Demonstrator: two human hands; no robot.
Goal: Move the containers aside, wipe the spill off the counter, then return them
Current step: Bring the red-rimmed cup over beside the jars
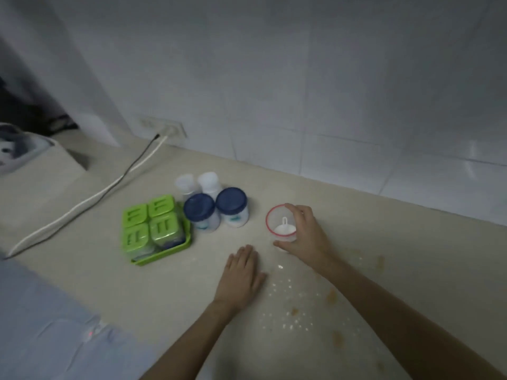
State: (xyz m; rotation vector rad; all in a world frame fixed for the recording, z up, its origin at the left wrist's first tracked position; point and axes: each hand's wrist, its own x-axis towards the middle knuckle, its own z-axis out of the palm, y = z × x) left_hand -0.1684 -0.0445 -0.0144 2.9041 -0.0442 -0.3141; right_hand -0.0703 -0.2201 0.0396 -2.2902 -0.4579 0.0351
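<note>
We have our right hand (303, 231) curled over a small clear cup with a red rim (279, 223), index finger hooked over its far edge and thumb against its near side, so the cup is pinched between them. A white scoop (285, 228) lies inside the cup, just under our fingers. We cannot tell whether the cup is resting on the table (384, 242) or lifted slightly off it.

Our left hand (241, 272) lies flat and open on the table, palm down, holding nothing, just to the near left of the right hand.

Left of the right hand stand two jars with dark blue lids (215, 208), side by side and close together, and just behind them two small clear cups (198, 182). Farther left again sits a green tray (164, 255) holding four boxes with green lids (149, 224) packed in a square; the tray nearly touches the closer blue-lidded jar.

Between our forearms and toward us from the right hand, the spill (290, 305) spreads over the table: scattered white specks, with brownish blots to the right of the forearm.

Far to the left of both hands, a white cable and a dark cable (82, 207) run across the table up to a wall socket (170, 128).
</note>
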